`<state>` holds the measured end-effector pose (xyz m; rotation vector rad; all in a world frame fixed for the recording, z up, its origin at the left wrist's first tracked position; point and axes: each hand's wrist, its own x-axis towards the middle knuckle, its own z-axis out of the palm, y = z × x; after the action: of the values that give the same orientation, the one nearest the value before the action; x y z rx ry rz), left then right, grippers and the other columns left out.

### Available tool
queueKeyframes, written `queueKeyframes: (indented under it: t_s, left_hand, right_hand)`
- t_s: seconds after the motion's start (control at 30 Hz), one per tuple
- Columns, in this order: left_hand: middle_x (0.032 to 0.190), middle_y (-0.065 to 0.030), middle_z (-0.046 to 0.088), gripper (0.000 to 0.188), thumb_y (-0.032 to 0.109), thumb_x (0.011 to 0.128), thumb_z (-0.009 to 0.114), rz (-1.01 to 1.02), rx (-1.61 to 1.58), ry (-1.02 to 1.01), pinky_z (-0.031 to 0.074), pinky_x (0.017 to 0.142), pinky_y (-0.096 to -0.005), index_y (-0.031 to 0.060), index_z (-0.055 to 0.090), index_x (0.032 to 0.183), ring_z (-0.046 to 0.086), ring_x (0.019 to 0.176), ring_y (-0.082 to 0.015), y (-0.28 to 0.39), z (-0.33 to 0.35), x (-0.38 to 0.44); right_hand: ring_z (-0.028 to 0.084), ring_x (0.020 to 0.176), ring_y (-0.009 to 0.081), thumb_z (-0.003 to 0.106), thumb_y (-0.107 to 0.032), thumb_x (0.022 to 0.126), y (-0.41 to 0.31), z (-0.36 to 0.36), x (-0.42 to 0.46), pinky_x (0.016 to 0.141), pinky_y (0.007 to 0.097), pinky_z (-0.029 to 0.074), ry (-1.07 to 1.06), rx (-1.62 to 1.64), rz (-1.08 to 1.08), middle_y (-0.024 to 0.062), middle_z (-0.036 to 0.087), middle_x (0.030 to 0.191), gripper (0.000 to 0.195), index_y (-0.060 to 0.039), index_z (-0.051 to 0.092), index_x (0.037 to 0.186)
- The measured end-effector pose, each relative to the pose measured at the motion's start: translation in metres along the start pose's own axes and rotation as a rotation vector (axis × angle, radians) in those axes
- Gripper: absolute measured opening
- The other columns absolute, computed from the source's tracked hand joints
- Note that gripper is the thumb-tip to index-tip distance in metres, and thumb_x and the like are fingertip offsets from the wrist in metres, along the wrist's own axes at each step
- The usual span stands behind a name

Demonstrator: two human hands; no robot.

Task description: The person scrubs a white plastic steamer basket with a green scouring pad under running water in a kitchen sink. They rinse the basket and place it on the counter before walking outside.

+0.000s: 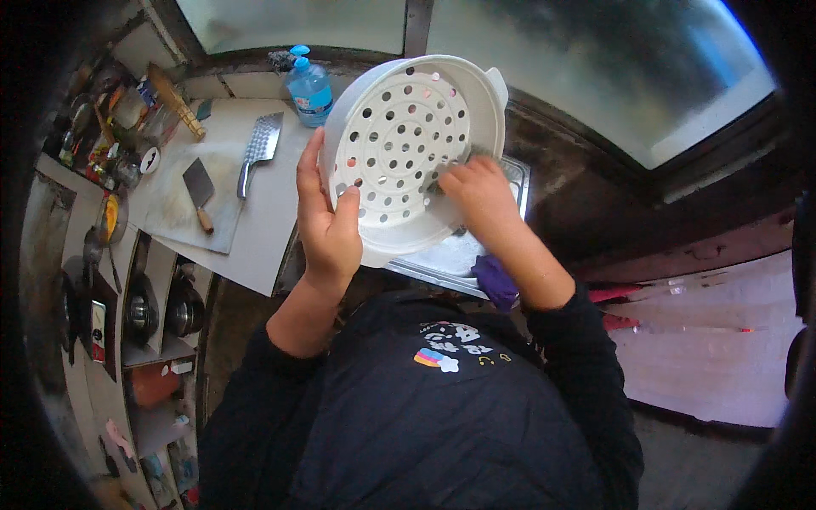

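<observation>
A white plastic steamer basket [408, 134] with a round perforated bottom is held tilted above the sink [462, 255]. My left hand [328, 223] grips its left rim, the thumb inside and the fingers along the outer wall. Inside the basket, at the lower right of the holed bottom, my right hand [475, 185] presses a dark greyish scouring pad [437, 182] against the surface. Most of the pad is hidden by my fingers, and the hand is slightly blurred. The basket covers much of the sink.
A purple cloth [496, 280] hangs over the sink's front edge. Left of the basket stands a blue soap pump bottle [310, 92]. A cleaver [259, 150] lies beside a cutting board [172, 220] bearing a wooden-handled scraper [199, 188]. Pots [185, 309] sit on shelves below.
</observation>
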<state>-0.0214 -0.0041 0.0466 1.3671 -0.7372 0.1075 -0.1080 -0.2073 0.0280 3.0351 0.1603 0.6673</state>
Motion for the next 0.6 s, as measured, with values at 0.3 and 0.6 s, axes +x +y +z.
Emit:
queueKeyframes:
  t_s: [0.3, 0.6]
  left_hand:
    - [0.134, -0.0162, 0.045, 0.067, -0.005, 0.082, 0.041, -0.295, -0.227, 0.135, 0.036, 0.105, -0.0354, 0.0019, 0.024, 0.147, 0.048, 0.12, -0.0237, 0.007, -0.004, -0.011]
    - [0.131, -0.0156, 0.046, 0.066, 0.001, 0.082, 0.046, -0.351, -0.257, 0.102, 0.039, 0.101, -0.0349, 0.0013, 0.026, 0.145, 0.05, 0.116, -0.0243, 0.026, -0.004, -0.019]
  right_hand:
    - [0.063, 0.081, 0.034, 0.066, -0.005, 0.08, -0.033, -0.024, 0.008, 0.072, 0.0391, 0.051, 0.29, 0.385, 0.366, 0.0144, 0.063, 0.09, 0.027, -0.0084, 0.066, 0.107]
    - [0.062, 0.078, 0.0282, 0.07, -0.008, 0.079, -0.034, -0.025, 0.026, 0.065, 0.0382, 0.051, 0.49, 0.137, 0.359, 0.0094, 0.063, 0.084, 0.022, -0.0077, 0.07, 0.101]
